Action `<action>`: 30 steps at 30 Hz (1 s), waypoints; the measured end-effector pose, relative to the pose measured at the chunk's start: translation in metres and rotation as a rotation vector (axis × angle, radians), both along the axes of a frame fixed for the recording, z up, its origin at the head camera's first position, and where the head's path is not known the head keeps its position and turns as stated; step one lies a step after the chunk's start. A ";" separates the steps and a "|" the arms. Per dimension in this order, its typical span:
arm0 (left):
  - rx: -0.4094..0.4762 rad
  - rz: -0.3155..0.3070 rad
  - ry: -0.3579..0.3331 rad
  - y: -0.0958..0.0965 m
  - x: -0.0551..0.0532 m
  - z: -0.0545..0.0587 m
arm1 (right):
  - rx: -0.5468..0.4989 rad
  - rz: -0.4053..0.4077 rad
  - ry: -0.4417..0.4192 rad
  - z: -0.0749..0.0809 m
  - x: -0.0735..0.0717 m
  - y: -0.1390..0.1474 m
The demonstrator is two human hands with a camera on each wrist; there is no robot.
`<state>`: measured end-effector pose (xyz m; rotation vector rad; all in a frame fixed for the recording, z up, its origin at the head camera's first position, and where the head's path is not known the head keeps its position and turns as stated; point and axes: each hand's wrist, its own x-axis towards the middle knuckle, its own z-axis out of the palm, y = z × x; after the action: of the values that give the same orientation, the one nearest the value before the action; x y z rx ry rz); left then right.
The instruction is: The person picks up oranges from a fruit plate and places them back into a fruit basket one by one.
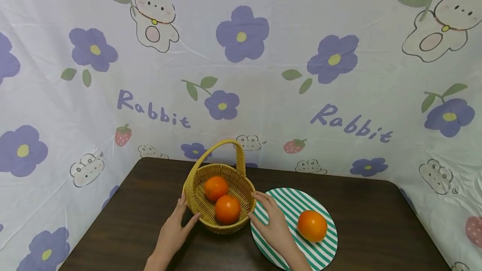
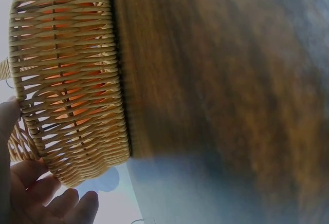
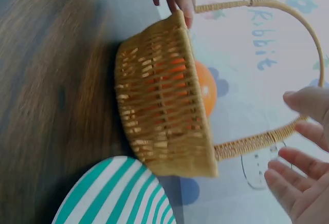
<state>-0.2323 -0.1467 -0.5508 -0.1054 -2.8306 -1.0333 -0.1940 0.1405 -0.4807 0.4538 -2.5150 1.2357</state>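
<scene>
A woven wicker basket (image 1: 222, 228) with a tall arched handle stands upright on the dark table, holding two round orange fruits, one fruit (image 1: 216, 188) behind the other fruit (image 1: 227, 209). My left hand (image 1: 172, 230) touches its left side, thumb at the front rim and fingers spread along the outer wall. On the opposite side my right hand (image 1: 274, 226) has its fingertips close to the rim, thumb and fingers apart. In the right wrist view, the right hand's fingers (image 3: 295, 175) are relaxed beside the handle (image 3: 247, 147), gripping nothing.
A round green-and-white striped placemat (image 1: 263, 237) lies right of the basket, partly under my right forearm in the head view. Another orange fruit (image 1: 312, 226) sits on it. Behind the dark wooden table (image 1: 361, 208) hangs a printed cloth (image 1: 271, 95) with flowers and rabbits.
</scene>
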 end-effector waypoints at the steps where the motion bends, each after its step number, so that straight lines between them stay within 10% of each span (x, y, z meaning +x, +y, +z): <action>1: -0.002 0.001 0.002 0.000 0.000 0.000 | -0.014 -0.003 0.006 0.000 0.002 0.002; 30: -0.001 0.004 -0.006 0.000 0.001 -0.001 | -0.028 -0.228 0.121 -0.011 0.042 0.052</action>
<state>-0.2312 -0.1468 -0.5522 -0.0969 -2.8359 -1.0335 -0.1525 0.1928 -0.4912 0.2206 -2.3676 1.1207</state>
